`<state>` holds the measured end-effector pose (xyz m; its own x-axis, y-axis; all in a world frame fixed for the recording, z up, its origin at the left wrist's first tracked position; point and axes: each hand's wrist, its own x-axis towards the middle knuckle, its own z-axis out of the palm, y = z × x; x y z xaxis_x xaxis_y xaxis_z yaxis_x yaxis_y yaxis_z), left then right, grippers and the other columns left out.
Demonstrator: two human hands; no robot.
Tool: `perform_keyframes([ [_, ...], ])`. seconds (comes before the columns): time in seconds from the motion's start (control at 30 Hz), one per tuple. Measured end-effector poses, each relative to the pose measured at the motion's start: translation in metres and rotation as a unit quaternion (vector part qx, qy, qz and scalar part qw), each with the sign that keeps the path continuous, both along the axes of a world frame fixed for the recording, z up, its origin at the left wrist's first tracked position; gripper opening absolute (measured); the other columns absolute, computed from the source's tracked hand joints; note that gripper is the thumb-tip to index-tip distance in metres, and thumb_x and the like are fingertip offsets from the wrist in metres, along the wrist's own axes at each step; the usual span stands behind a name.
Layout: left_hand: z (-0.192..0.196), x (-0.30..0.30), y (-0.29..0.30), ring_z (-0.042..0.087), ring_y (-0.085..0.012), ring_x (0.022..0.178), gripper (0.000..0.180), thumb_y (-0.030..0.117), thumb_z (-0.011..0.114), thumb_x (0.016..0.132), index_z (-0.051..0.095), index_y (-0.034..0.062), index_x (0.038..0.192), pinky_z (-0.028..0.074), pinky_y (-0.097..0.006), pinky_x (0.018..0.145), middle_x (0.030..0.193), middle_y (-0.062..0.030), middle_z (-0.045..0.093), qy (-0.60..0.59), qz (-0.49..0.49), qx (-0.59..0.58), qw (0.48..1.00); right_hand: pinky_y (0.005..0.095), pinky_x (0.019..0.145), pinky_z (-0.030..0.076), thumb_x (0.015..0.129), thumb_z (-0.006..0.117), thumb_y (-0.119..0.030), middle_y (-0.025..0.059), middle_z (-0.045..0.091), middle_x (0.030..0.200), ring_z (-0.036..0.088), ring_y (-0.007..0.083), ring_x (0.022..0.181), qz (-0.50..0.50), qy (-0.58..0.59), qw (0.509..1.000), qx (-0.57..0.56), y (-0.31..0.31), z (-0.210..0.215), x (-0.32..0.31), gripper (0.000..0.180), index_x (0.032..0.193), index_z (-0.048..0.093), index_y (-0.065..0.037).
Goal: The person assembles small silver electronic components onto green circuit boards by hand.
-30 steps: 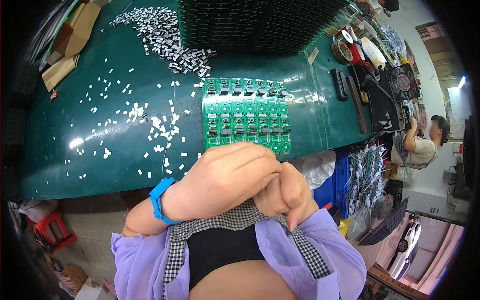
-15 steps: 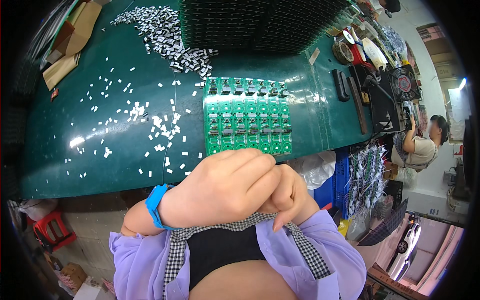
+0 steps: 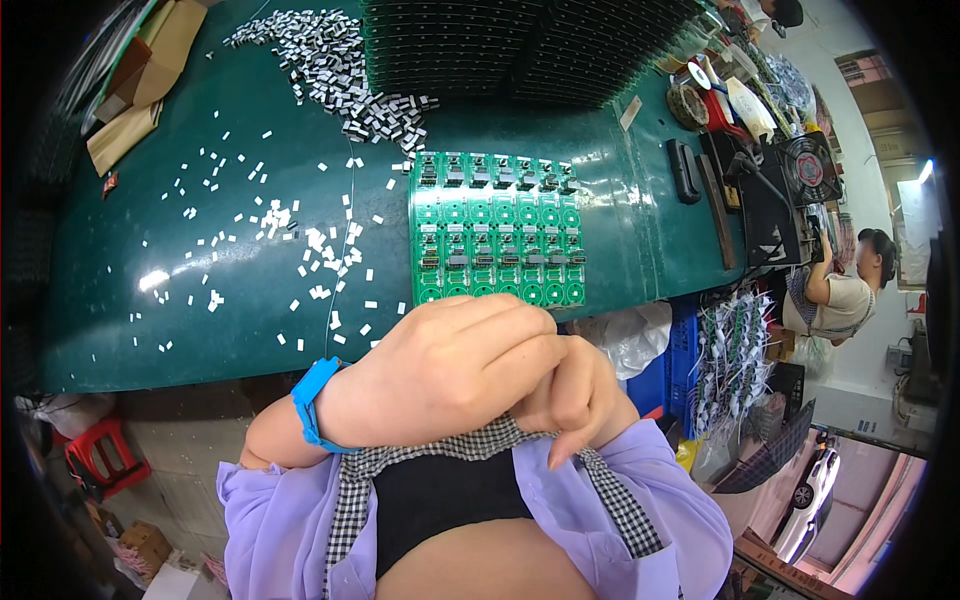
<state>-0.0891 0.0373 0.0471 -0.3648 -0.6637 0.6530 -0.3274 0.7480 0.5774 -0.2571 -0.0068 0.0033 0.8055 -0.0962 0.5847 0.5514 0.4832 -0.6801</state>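
Observation:
My left hand [image 3: 440,375] lies curled over my right hand [image 3: 575,395], both close to my chest below the table's front edge. The left wrist wears a blue band [image 3: 312,400]. The right hand's fingers are folded, with one finger pointing down at my purple sleeve cuff [image 3: 620,500]. I see nothing held in either hand, though the palms are hidden. Just beyond the hands a green panel of circuit boards [image 3: 495,230] lies flat on the green table [image 3: 200,320], with small dark parts set in two of its rows.
Small white parts [image 3: 320,245] lie scattered left of the panel, and a heap of silver-black parts [image 3: 330,60] sits at the back. Dark stacked trays [image 3: 520,45] fill the far middle. A fan and tools [image 3: 790,170] stand at right. A seated person [image 3: 840,290] works far right.
My joined hands have shifted slightly lower and right, and the right hand's finger now points downward. The panel and the parts have not moved.

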Motion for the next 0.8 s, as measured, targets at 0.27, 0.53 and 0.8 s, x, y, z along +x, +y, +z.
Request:
perform_keyframes([
  [0.27,0.007,0.001,0.001,0.063,-0.0239,0.071,0.026,0.010,0.067,0.064,0.063,-0.0024,0.086,0.053,-0.032,0.059,0.083,-0.0115,0.061,-0.061,0.020,-0.038,0.997,0.0308,0.041,0.018,0.075,0.072,0.007,-0.0021,0.027,0.047,0.028,0.0144,0.040,-0.060,0.104,0.993,-0.024,0.002,0.010,-0.004,0.057,0.051,0.024,-0.011],
  [0.53,0.008,0.003,-0.002,0.061,-0.0239,0.072,0.029,0.015,0.064,0.060,0.061,-0.0019,0.083,0.052,-0.032,0.060,0.083,-0.0105,0.057,-0.080,-0.012,-0.085,0.993,0.0303,0.041,0.019,0.076,0.074,0.005,-0.0022,0.028,0.048,0.028,0.0135,0.041,-0.037,0.084,0.995,-0.038,0.003,0.005,-0.005,0.056,0.051,0.026,-0.011],
  [0.8,-0.002,0.005,-0.011,0.061,-0.0242,0.071,0.020,0.009,0.072,0.069,0.062,0.0002,0.084,0.050,-0.033,0.060,0.083,-0.0098,0.059,-0.002,-0.068,0.009,0.998,0.0319,0.041,0.019,0.078,0.074,0.003,-0.0006,0.029,0.048,0.029,0.0157,0.041,-0.007,0.057,0.997,-0.058,-0.001,0.008,-0.003,0.056,0.052,0.026,-0.010],
])
